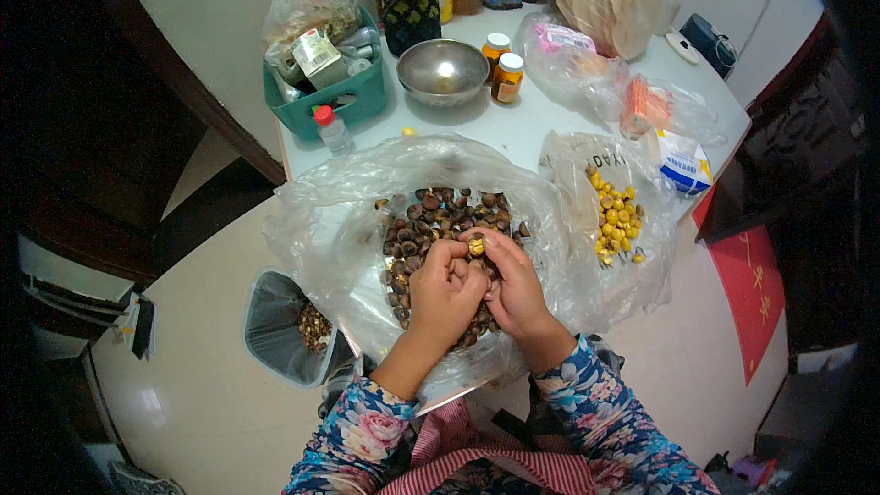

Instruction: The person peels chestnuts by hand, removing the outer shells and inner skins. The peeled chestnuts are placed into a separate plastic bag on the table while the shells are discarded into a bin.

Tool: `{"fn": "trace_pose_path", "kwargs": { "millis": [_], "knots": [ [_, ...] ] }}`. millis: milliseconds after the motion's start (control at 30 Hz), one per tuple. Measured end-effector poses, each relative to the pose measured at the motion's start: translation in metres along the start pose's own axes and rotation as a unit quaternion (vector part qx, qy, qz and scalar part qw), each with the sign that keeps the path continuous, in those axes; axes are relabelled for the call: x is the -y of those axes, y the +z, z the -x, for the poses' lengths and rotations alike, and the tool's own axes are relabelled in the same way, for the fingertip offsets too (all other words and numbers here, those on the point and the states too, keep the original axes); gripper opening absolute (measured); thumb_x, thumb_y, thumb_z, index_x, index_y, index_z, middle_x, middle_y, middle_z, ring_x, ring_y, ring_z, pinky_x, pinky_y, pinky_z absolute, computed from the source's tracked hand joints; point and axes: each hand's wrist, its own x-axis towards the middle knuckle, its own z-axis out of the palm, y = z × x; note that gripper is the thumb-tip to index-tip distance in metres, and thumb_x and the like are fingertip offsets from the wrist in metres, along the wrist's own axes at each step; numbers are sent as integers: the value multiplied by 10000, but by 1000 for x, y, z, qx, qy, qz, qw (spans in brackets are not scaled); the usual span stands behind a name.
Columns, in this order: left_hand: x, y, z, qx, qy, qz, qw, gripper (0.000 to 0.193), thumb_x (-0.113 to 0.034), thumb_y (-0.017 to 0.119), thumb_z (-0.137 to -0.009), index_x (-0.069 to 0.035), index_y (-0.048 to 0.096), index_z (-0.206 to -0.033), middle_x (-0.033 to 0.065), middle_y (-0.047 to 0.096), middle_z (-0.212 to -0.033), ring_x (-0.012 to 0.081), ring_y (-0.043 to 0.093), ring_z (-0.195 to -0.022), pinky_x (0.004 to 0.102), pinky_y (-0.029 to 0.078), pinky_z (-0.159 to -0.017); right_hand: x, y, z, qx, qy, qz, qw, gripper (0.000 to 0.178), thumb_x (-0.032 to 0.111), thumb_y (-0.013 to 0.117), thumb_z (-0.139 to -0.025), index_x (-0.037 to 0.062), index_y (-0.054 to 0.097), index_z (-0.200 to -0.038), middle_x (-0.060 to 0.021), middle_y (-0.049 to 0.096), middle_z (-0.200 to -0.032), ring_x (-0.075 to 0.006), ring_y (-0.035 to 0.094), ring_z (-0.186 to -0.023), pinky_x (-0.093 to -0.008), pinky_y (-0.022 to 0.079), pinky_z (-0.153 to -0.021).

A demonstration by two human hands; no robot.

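Head view: a person in blue floral sleeves works with bare hands above a white worktop (pixel 532 137). From where I stand, one small chestnut with dark brown shell and bare yellow flesh (pixel 476 246) sits at the fingertips, on the far side of both hands. The right hand (pixel 519 291) is bent inward, thumb and finger closed on that nut. The left hand (pixel 442 291) is curled almost into a fist, its fingertips right beside the nut; whether they grip it too, I can't tell. The nut looks rounded, with no clear long axis. Beneath lies a heap of dark brown chestnuts (pixel 423 218) on crinkled clear plastic (pixel 321 188). A cluster of shelled yellow chestnuts (pixel 616 220) rests on another plastic bag to the right and slightly farther off; the right hand is nearer to it.
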Motion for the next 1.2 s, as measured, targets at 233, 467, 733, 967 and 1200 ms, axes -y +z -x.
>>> {"fn": "trace_pose_path", "kwargs": {
  "millis": [233,467,733,967,1200],
  "knots": [
    [-7,-8,-2,34,-22,-18,999,150,21,544,-767,12,478,-901,49,575,-672,82,539,-518,204,423,-456,3,-10,-3,27,56,-112,992,274,218,426,-928,1,540,-1050,-21,563,-851,-51,424,-568,-179,315,-452],
    [-16,-25,-14,107,-215,421,874,183,-71,416,-834,0,475,-992,106,546,-810,139,530,-568,307,559,-484,14,-13,0,68,71,-163,982,279,199,438,-925,-26,520,-1069,-26,559,-868,-39,362,-529,-173,291,-431],
    [-20,-24,-11,80,-210,169,960,204,-112,635,-819,10,598,-978,16,566,-720,65,485,-468,188,375,-385,19,-13,3,66,33,-37,997,80,97,524,-887,63,495,-953,8,498,-727,-21,352,-479,-151,280,-402],
    [-16,-23,-13,69,-198,137,968,170,-68,615,-811,15,561,-949,38,566,-738,72,489,-473,195,405,-384,12,-13,0,36,-17,136,990,134,140,589,-862,69,517,-952,32,513,-736,-12,398,-520,-149,284,-424],
    [-12,-22,-11,78,-211,162,961,88,-38,577,-814,1,529,-877,64,558,-687,86,493,-474,215,451,-398,10,-17,0,49,-17,167,985,148,137,602,-842,41,520,-918,15,538,-732,-31,484,-611,-175,384,-509]
  ]
}}
